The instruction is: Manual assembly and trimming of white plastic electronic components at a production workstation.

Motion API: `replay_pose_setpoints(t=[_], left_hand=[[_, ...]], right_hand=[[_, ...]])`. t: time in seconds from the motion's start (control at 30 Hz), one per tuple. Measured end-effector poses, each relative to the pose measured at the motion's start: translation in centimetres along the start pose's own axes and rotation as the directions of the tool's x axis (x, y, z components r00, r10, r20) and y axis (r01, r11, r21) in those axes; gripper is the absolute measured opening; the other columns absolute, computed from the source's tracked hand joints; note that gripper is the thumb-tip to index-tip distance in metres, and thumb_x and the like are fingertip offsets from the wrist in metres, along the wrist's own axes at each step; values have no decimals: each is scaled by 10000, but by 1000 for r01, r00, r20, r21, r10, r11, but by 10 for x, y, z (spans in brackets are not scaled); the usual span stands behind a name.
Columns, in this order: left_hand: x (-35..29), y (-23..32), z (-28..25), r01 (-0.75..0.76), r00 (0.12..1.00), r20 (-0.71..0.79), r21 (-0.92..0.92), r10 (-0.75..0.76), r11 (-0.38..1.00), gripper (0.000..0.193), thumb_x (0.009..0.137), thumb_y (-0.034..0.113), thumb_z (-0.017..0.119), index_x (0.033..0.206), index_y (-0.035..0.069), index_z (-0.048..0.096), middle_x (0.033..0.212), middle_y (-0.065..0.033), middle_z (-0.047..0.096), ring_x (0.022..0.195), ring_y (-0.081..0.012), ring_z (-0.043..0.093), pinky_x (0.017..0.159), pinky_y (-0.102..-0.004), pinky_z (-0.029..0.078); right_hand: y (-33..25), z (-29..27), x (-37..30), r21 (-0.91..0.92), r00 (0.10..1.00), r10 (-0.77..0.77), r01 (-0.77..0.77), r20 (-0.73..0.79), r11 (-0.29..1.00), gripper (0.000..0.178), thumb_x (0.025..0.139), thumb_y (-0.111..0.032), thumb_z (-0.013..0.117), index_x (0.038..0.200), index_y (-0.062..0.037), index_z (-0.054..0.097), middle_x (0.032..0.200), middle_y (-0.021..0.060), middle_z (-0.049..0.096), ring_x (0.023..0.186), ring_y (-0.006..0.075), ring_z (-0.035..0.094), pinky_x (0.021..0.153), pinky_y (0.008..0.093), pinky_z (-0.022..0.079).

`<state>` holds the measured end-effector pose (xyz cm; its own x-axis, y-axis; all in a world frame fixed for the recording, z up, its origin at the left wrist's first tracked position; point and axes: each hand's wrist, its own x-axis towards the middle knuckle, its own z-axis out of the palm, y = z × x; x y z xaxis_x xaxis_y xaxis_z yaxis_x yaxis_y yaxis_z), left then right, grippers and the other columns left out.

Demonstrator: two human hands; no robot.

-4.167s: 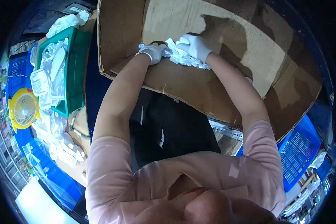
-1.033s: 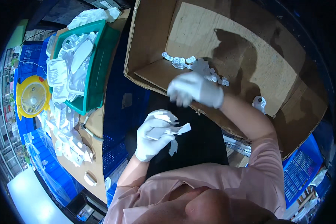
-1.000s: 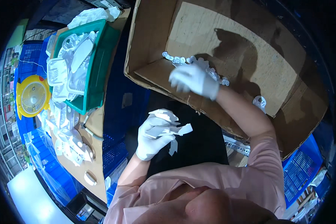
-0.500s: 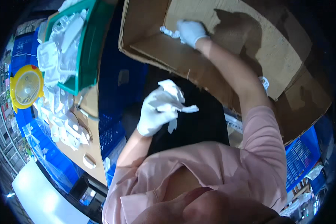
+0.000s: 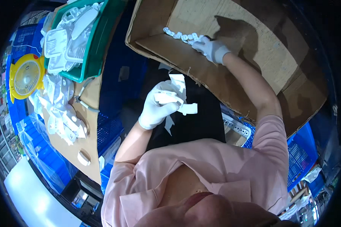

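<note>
Inside the big open cardboard box (image 5: 151, 22), along the crease where its near side meets the pale panel (image 5: 201, 15), runs a row of small round white plastic pieces (image 5: 184, 37), starting at the box's left corner. The right hand (image 5: 212, 50), in a white glove, reaches over the box's near edge and its fingertips touch the row's right end; I can't tell whether they pinch anything. Outside the box, on the wearer's side of it, the white-gloved left hand (image 5: 157, 108) is well apart from the other, its fingers closed round several white strips (image 5: 178, 85). One strip stands up, a stubby end juts rightward, and a pointed scrap dangles below.

To the left of the box sits a green crate (image 5: 98, 45) heaped with white plastic trays (image 5: 56, 47), with a yellow fan (image 5: 26, 77) farther left. Also left of the box, on a cardboard sheet (image 5: 70, 155), lie more white plastic parts (image 5: 66, 121). Right of the box's near corner is a blue basket (image 5: 299, 159).
</note>
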<state>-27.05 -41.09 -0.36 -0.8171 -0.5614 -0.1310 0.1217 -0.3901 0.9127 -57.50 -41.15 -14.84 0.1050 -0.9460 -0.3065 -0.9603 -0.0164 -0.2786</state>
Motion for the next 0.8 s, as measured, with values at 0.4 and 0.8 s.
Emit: replay_pose_setpoints(t=[0.4, 0.8], left_hand=[[-3, -10, -5, 106, 994, -28, -37, -107, 994, 267, 739, 36, 715, 963, 18, 572, 971, -83, 589, 887, -167, 582, 806, -303, 456], [10, -10, 4, 70, 995, 75, -9, -70, 997, 194, 757, 7, 692, 926, 13, 596, 982, -92, 578, 912, -176, 579, 830, -293, 442]], right_hand=[[56, 12, 11, 2, 928, 269, -278, -257, 961, 311, 850, -333, 555, 1114, -171, 580, 1010, 140, 629, 965, 316, 618, 801, 406, 503], [57, 37, -3, 195, 926, -101, 182, -364, 964, 221, 819, -245, 586, 962, -83, 625, 1226, 120, 565, 1064, 297, 568, 883, 349, 465]])
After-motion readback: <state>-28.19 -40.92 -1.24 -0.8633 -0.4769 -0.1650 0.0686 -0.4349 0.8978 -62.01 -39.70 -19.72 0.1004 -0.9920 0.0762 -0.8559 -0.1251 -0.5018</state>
